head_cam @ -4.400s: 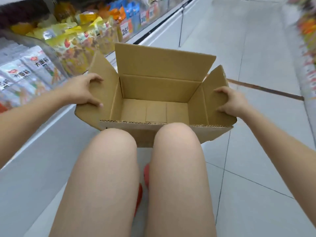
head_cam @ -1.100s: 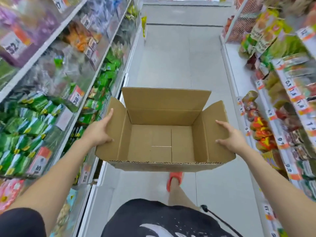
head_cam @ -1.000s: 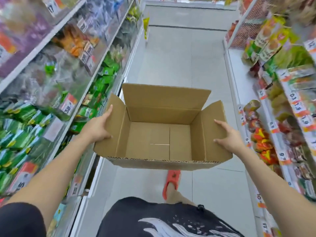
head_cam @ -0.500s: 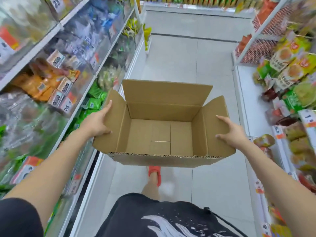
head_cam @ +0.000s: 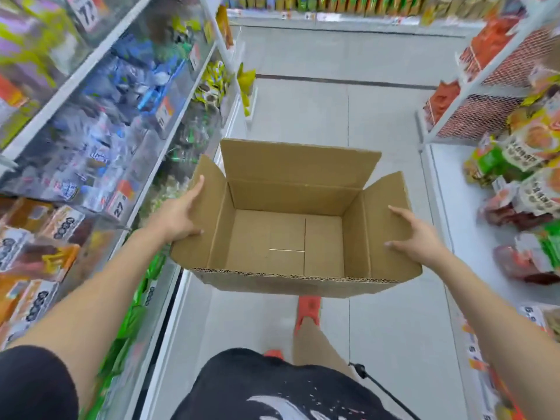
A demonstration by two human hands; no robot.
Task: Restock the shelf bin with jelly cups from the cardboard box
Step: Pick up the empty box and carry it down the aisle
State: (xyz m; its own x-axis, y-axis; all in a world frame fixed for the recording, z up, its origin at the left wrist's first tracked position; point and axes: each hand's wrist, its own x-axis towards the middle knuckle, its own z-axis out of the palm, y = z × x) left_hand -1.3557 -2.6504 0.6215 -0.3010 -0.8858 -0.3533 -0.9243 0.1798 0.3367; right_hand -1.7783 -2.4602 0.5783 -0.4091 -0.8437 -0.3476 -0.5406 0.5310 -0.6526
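The cardboard box [head_cam: 288,237] was held out at waist height in the middle of a shop aisle, its four flaps standing open and its floor bare, with no jelly cups to be seen inside it. The left hand [head_cam: 178,215] pressed flat against the outside of the left flap, fingers straight and thumb lying along the lower edge; the right hand [head_cam: 416,237] did the same on the right flap, so each grip was a released palm squeezing inward, not a clench. By the look of it the restocking step was finished and the empty box was being carried off; no shelf bin for the cups could be told apart among the blurred goods. The next move seemed to call for keeping even inward pressure, since the flaps could fold and let the box slip. The left shelves [head_cam: 100,122] ran just beside the box's left corner, and the right shelves [head_cam: 515,165] stood a little further off. The tiled floor [head_cam: 348,101] ahead lay open to the far end of the aisle, and one foot in an orange sandal [head_cam: 308,309] was stepping forward under the box
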